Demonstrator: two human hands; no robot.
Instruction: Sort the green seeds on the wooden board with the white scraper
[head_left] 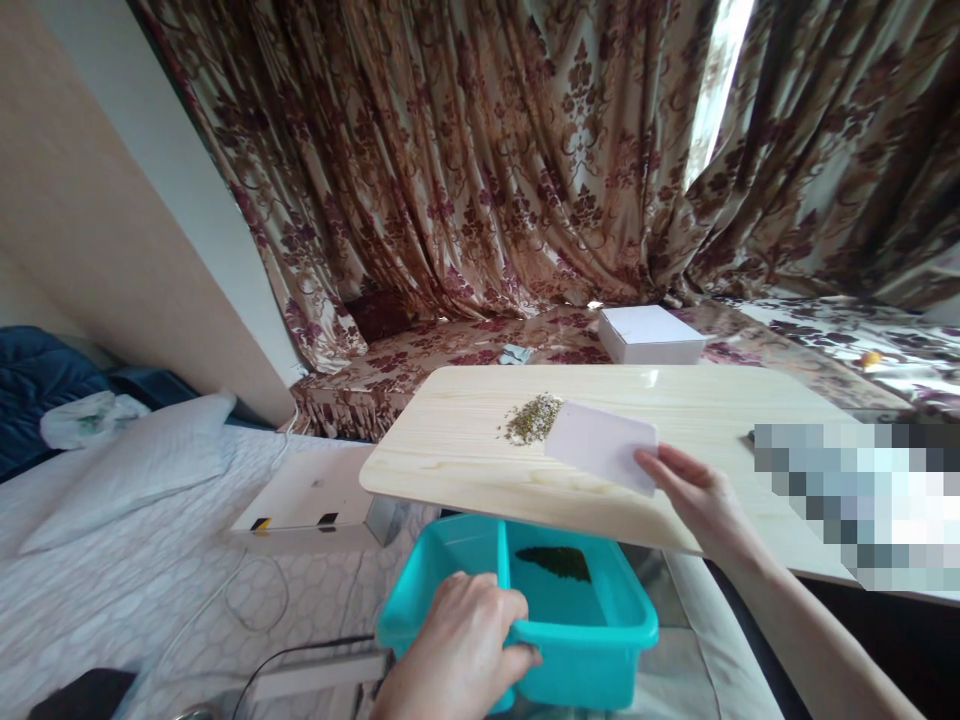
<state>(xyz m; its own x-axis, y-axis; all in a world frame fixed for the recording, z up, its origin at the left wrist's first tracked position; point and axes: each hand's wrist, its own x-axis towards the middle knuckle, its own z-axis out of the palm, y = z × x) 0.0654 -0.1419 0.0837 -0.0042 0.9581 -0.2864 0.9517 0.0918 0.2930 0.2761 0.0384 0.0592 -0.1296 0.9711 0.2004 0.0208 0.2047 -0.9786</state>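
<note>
My right hand (694,487) pinches one end of a thin white card (602,440) above the light wooden table top (442,420). The card's far edge meets a loose pile of small green and pale bits (531,420), which look like dried leaves or seeds. Below the table's near edge, my left hand (472,640) grips the front rim of a turquoise two-compartment bin (577,665). A dark green heap (556,562) lies in the bin's right compartment. The left compartment's floor is partly hidden by my hand.
A white box (649,335) stands behind the table. On the bed to the left are a white carton (311,490), a pillow (142,460) and cables (255,600). A blurred-out object (855,500) occupies the table's right end. Patterned curtains (487,150) hang behind.
</note>
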